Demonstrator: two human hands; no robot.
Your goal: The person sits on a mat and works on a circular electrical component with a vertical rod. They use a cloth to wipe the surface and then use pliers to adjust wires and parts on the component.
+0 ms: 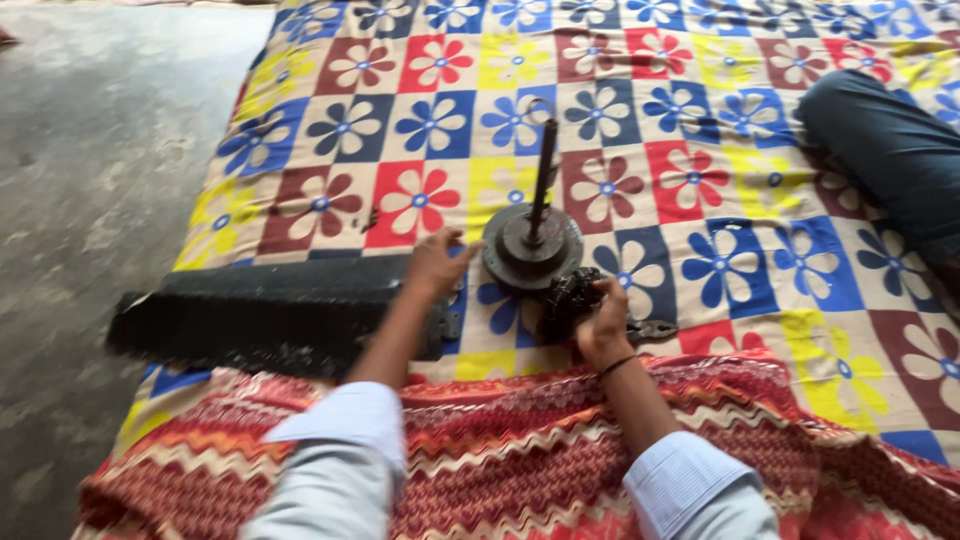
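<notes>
Right hand (603, 322) clenches greasy black part (570, 298); left hand (437, 262), fingers spread, grips nothing, beside disc with upright shaft (533, 240). Risk: a nudge tips shaft; grease stains flowered sheet (700, 200).

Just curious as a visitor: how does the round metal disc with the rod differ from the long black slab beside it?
The disc is round with a rod standing up from its middle; the black slab is long and lies flat. The disc sits wholly on the flowered sheet; the slab reaches out over the concrete floor. The left hand reaches between them. Both look dark and grimy.
</notes>
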